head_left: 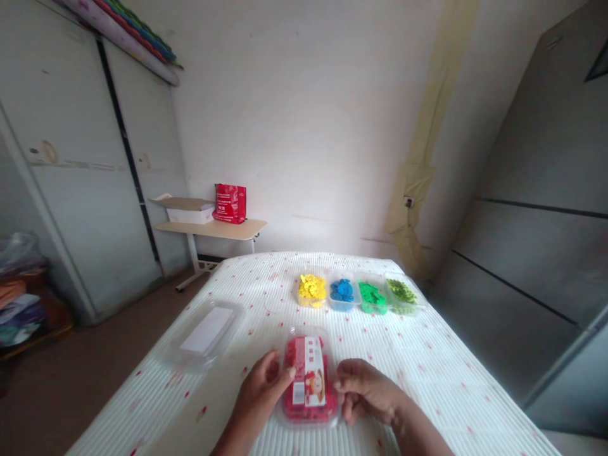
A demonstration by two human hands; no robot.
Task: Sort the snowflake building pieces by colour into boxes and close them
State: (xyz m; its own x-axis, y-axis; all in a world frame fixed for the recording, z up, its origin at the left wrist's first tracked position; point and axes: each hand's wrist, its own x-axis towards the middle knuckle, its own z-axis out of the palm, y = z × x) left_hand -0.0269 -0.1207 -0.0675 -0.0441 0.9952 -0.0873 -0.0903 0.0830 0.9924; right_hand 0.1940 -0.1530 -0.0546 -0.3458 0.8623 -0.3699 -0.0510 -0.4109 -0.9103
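A clear plastic box [311, 380] full of red pieces lies on the cloth-covered table in front of me, its lid on. A printed label [313, 373] with a cartoon figure crosses the lid. At the box's left side is my left hand [266, 386], thumb laid over the lid's edge and fingers curled. My right hand [363, 389] closes at the right edge, thumb and bent forefinger pinching the rim. What lies under the fingertips is partly hidden.
Toward the far right stand open clear boxes of yellow pieces [312, 290], blue pieces [342, 291], green pieces [373, 297] and small olive-green pieces [401, 292]. An empty-looking clear tray [209, 332] with a white label lies left. Behind, a side table [213, 229] carries a red bag [230, 204].
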